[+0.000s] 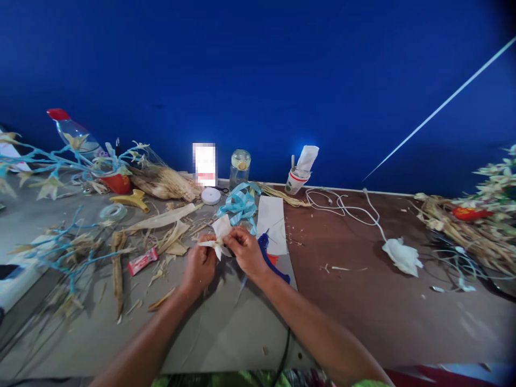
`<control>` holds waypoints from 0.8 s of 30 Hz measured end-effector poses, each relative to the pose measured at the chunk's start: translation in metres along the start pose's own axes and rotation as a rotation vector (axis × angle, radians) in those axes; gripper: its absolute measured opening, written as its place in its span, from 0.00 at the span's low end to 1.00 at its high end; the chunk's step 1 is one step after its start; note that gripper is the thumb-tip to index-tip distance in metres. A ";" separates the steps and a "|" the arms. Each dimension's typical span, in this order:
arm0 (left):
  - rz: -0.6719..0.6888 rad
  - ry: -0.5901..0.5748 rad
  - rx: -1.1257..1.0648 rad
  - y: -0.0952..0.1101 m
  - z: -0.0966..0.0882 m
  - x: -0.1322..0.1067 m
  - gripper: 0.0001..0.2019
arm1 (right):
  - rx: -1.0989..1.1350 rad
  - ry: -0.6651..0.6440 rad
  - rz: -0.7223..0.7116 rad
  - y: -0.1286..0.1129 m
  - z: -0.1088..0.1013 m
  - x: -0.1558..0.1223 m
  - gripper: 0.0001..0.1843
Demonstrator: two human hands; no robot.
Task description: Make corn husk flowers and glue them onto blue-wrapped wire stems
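My left hand point(200, 264) and my right hand point(244, 248) meet over the grey mat point(226, 333), both pinched on a small pale corn-husk flower point(217, 242) with pointed petals. The fingers of both hands are closed round its base. Just behind and under my right hand lies a blue glue gun point(271, 259), its black cord running toward me. A white paper sheet point(272, 223) and a tangle of light blue ribbon point(240, 204) lie just beyond the hands.
Husk scraps, a red-wrapped bar point(142, 261), tape roll point(113, 211), yellow clip point(131, 200) and blue-wrapped flower branches point(60, 247) crowd the left. At the back stand a jar point(239, 166) and a paper cup point(296, 180). A white cable point(346, 207), crumpled tissue point(403, 256) and dried bouquet point(471, 226) lie right.
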State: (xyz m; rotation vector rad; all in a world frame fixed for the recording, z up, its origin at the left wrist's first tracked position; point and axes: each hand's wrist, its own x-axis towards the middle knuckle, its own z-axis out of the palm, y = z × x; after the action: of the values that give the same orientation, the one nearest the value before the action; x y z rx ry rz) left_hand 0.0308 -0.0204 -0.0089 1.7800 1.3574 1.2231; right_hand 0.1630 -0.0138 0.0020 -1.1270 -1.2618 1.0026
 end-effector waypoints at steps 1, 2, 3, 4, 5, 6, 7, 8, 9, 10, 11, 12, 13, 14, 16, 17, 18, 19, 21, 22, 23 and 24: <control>0.002 0.002 0.036 -0.001 -0.002 0.001 0.07 | 0.008 0.031 0.017 -0.001 -0.002 0.000 0.11; 0.007 0.007 0.073 -0.001 -0.003 0.001 0.07 | 0.016 0.071 0.029 -0.003 -0.004 -0.001 0.11; 0.016 0.014 0.111 -0.002 -0.005 0.002 0.08 | 0.024 0.108 0.034 -0.006 -0.006 -0.002 0.11; 0.027 0.031 0.152 -0.003 -0.006 0.003 0.09 | 0.029 0.132 0.031 -0.009 -0.008 -0.004 0.12; 0.040 0.057 0.195 -0.005 -0.008 0.004 0.09 | 0.031 0.139 0.021 -0.013 -0.009 -0.006 0.14; 0.051 0.087 0.238 -0.006 -0.009 0.004 0.10 | 0.030 0.123 0.007 -0.016 -0.009 -0.008 0.15; 0.063 0.119 0.278 -0.008 -0.009 0.004 0.11 | 0.027 0.092 -0.005 -0.020 -0.008 -0.010 0.17; 0.078 0.148 0.311 -0.010 -0.009 0.005 0.11 | 0.020 0.060 -0.011 -0.022 -0.005 -0.013 0.18; 0.096 0.165 0.339 -0.011 -0.009 0.005 0.11 | 0.008 0.037 -0.010 -0.024 -0.003 -0.015 0.18; 0.115 0.171 0.360 -0.012 -0.009 0.004 0.11 | -0.011 0.021 -0.002 -0.025 0.000 -0.016 0.17; 0.135 0.166 0.375 -0.013 -0.008 0.004 0.11 | -0.035 0.012 0.008 -0.025 0.004 -0.018 0.17; 0.155 0.155 0.383 -0.013 -0.008 0.004 0.11 | -0.060 0.011 0.017 -0.024 0.006 -0.019 0.16; 0.171 0.142 0.384 -0.012 -0.008 0.005 0.11 | -0.083 0.012 0.024 -0.022 0.009 -0.020 0.15; 0.175 0.129 0.378 -0.012 -0.008 0.005 0.10 | -0.099 0.012 0.032 -0.019 0.011 -0.021 0.14; 0.148 0.112 0.349 -0.009 -0.008 0.005 0.10 | -0.107 0.012 0.052 -0.014 0.013 -0.021 0.11; 0.119 0.110 0.329 -0.008 -0.008 0.005 0.11 | -0.102 0.012 0.065 -0.012 0.013 -0.022 0.10; 0.080 0.113 0.308 -0.007 -0.008 0.006 0.11 | -0.095 0.013 0.080 -0.011 0.014 -0.022 0.10; 0.039 0.118 0.285 -0.006 -0.008 0.005 0.11 | -0.088 0.013 0.096 -0.009 0.014 -0.022 0.09; -0.027 0.114 0.216 -0.004 -0.008 0.005 0.11 | -0.081 0.006 0.129 -0.008 0.016 -0.023 0.09; -0.051 0.105 0.172 -0.004 -0.008 0.005 0.11 | -0.080 -0.001 0.146 -0.008 0.017 -0.023 0.09; -0.070 0.094 0.122 -0.004 -0.008 0.005 0.10 | -0.079 -0.009 0.165 -0.008 0.018 -0.023 0.10; -0.083 0.083 0.068 -0.005 -0.008 0.005 0.09 | -0.078 -0.017 0.182 -0.009 0.019 -0.023 0.10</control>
State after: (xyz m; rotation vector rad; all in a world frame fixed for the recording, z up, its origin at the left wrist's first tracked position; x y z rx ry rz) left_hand 0.0221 -0.0151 -0.0084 1.7176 1.5215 1.2313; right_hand 0.1420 -0.0369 0.0054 -1.3145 -1.2368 1.1070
